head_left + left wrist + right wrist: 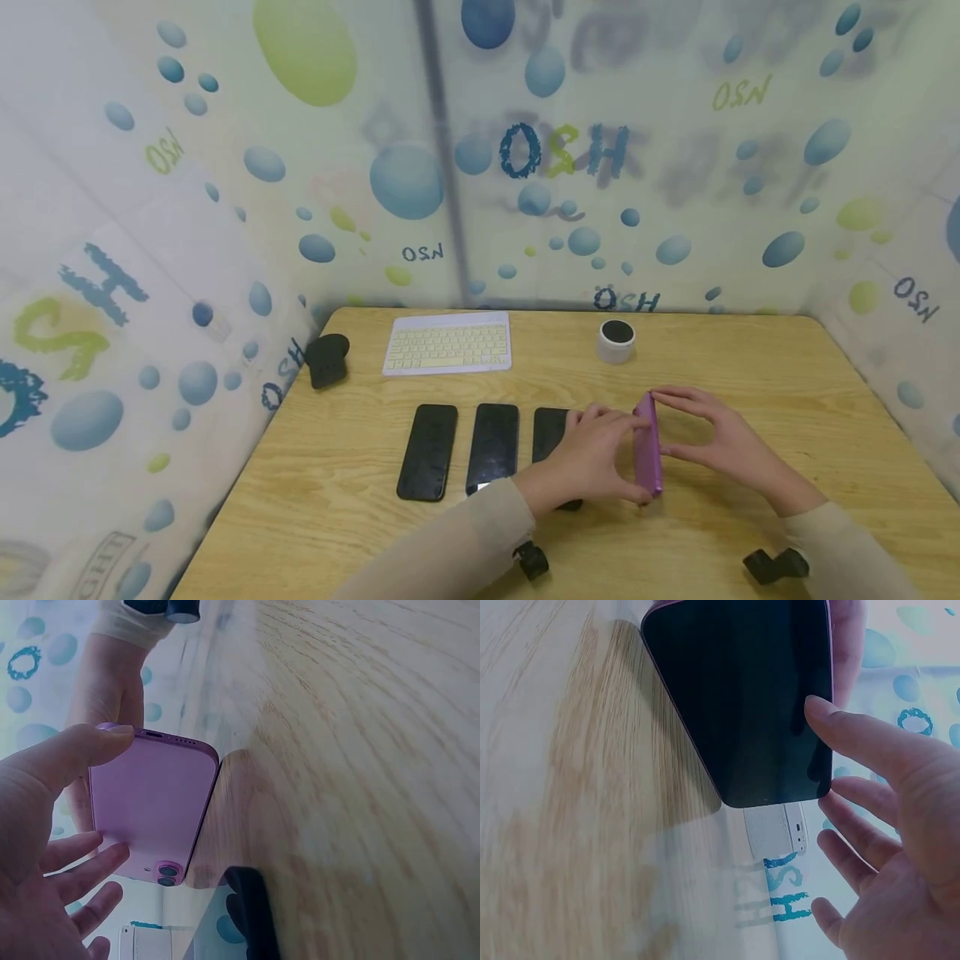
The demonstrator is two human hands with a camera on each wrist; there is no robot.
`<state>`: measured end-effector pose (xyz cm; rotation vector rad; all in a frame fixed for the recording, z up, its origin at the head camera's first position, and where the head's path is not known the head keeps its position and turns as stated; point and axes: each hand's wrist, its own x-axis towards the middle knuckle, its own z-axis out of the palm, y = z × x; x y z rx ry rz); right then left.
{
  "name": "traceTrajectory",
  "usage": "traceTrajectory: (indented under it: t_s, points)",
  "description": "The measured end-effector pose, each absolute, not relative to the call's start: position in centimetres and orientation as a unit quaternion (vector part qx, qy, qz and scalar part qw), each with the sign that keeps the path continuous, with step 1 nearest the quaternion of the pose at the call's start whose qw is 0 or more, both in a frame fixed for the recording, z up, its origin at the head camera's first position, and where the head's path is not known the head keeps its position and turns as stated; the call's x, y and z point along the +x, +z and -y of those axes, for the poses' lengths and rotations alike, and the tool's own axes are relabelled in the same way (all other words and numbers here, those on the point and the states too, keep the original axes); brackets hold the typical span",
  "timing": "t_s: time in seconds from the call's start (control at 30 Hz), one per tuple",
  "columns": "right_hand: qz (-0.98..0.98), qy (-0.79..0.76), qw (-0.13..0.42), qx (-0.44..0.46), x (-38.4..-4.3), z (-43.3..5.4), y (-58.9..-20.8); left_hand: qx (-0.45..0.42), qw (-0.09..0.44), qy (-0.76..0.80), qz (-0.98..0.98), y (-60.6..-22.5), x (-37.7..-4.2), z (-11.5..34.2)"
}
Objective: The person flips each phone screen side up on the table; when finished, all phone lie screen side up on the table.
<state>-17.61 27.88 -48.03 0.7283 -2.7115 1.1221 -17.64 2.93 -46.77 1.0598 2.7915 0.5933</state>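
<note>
A purple smartphone stands on its long edge between both hands, its back to the left and its dark screen to the right. My left hand holds it with the thumb at the end with the charging port and fingertips against the back, near the two camera lenses. With the right hand I hold the far top corner by the fingers, while the thumb lies on the screen's edge. Just left, a black phone lies partly hidden under my left hand and wrist.
Two more black phones lie in a row to the left. At the back are a white keyboard, a white cylinder with a black top and a black object. Printed fabric walls surround the wooden table.
</note>
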Motion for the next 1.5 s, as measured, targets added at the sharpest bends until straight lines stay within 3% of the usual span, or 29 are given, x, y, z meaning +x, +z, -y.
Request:
traceTrajectory:
  t_s: [0.7, 1.27, 1.5]
  points:
    - [0.888, 0.377, 0.069, 0.256, -18.4, -25.8, -48.0, 0.352, 0.015, 0.184, -0.918, -46.2, -17.5, -1.2]
    - [0.89, 0.387, -0.007, 0.24, -19.3, -26.6, -50.2, 0.341, 0.006, 0.185, -0.922, -46.7, -17.5, 0.3]
    - [0.902, 0.353, 0.004, 0.25, -19.8, -26.8, -51.0, 0.324, 0.006, 0.171, -0.931, -47.2, -17.4, 0.7]
